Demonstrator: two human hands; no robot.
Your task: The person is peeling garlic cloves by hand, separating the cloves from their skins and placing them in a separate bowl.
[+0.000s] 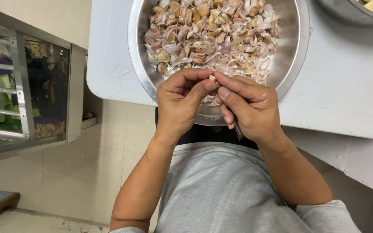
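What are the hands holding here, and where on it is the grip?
A garlic clove, pinched at its sides between the fingertips of the left hand and right hand, over the steel bowl. The right hand also seems to hold a thin blade-like tool, mostly hidden.

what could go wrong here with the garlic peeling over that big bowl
1. The steel bowl juts past the white table edge toward the person; a push on its near rim might tip it and spill the garlic skins and cloves.
2. The right hand seems to hold a thin blade low in the fist, close to the left hand; a slip could nick a finger.
3. The small clove is pinched only at the fingers' tips and could drop to the floor.
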